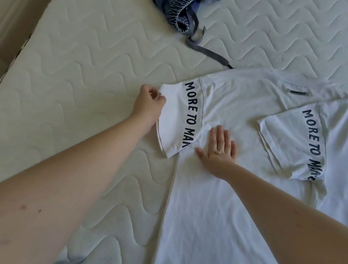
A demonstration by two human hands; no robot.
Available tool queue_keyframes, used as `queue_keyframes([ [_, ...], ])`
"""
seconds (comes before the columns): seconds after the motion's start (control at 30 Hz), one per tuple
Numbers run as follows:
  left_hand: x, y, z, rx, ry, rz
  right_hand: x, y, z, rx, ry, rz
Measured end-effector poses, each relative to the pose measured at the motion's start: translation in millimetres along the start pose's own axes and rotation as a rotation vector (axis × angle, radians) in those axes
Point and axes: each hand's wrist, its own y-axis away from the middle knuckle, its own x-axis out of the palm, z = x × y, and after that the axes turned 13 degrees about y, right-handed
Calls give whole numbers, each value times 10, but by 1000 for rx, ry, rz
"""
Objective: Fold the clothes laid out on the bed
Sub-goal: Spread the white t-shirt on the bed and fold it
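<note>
A white T-shirt point(232, 201) lies flat on the quilted mattress point(78, 75), collar at the far side. Both short sleeves carry dark lettering. The right sleeve point(295, 143) is folded inward over the body. My left hand point(149, 105) pinches the cuff edge of the left sleeve point(176, 119), which still sticks outward. My right hand point(220, 149) lies flat with straight fingers on the shirt's chest, just right of that sleeve's seam.
A crumpled blue garment point(181, 2) with an elastic waistband and a grey drawstring point(208, 50) lies at the far edge of the mattress, above the shirt. A beige bed frame point(14, 10) borders the mattress on the left.
</note>
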Motion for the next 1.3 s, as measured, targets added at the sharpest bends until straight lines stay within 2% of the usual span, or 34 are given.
queue_keyframes([
  [0.13,260,353,-445,229,42,70,-206,54,-110,-67,-235,36],
  [0.17,372,461,-552,277,53,116,-319,86,-207,-70,-440,41],
  [0.3,925,914,-793,415,54,321,-826,266,-654,96,-1560,95],
  [0.37,1220,1105,-785,361,0,498,-955,316,-888,135,-1943,159],
  [0.43,1418,1233,-677,180,-10,744,-990,338,-1038,129,-2071,255],
  [0.47,1479,1260,-605,126,-1,810,-982,340,-1087,124,-2070,295],
  [0.5,1504,1246,-540,112,11,803,-965,331,-1125,128,-2051,312],
  [0.57,1485,1115,-458,134,33,638,-934,325,-1141,191,-1931,268],
  [0.67,1412,750,-368,180,-191,370,-833,302,-1139,340,-1506,76],
  [0.7,1407,611,-326,173,-269,322,-794,298,-1146,344,-1378,21],
  [0.77,1450,362,-267,148,-368,274,-765,321,-1185,279,-1270,-54],
  [0.9,1617,5,-353,230,-583,339,-971,444,-1371,90,-1311,-130],
  [1.0,1824,-159,-522,321,-719,441,-1071,507,-1576,56,-1326,-169],
  [1.2,2244,-428,-788,506,-1080,594,-950,484,-1831,331,-1199,-165],
  [1.3,2366,-522,-868,652,-1262,614,-958,526,-1854,353,-1273,-157],
])
